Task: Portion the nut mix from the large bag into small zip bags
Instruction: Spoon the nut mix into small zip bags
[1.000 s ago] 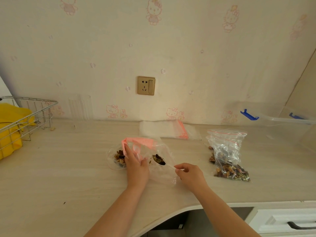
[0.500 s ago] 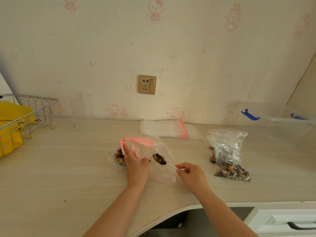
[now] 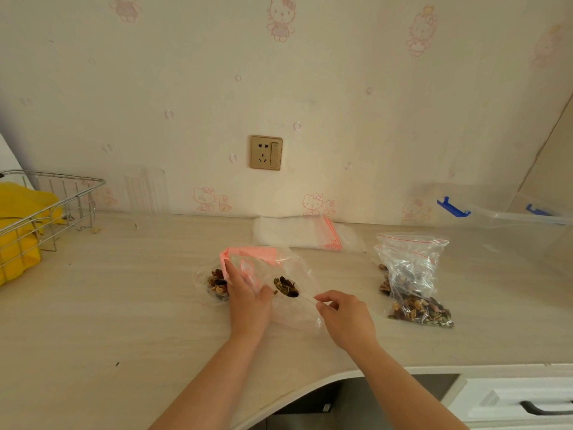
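A clear bag with a broad pink zip band [image 3: 257, 254] lies in the middle of the counter. My left hand [image 3: 248, 301] grips its mouth, with the fingers reaching in at the pink edge. My right hand [image 3: 344, 315] pinches the handle of a clear plastic spoon [image 3: 286, 287]. The spoon's bowl is full of nut mix and sits inside the bag. A small clear bag with nut mix [image 3: 215, 283] lies just left of my left hand, partly hidden by it. Another clear bag of nut mix with a red zip line [image 3: 412, 280] lies to the right.
A stack of empty zip bags [image 3: 300, 234] lies by the wall. A wire basket with yellow cloth [image 3: 34, 218] stands at the far left, and a clear glass [image 3: 145, 190] is beside it. A clear lidded box with blue clips [image 3: 502, 218] is at the right.
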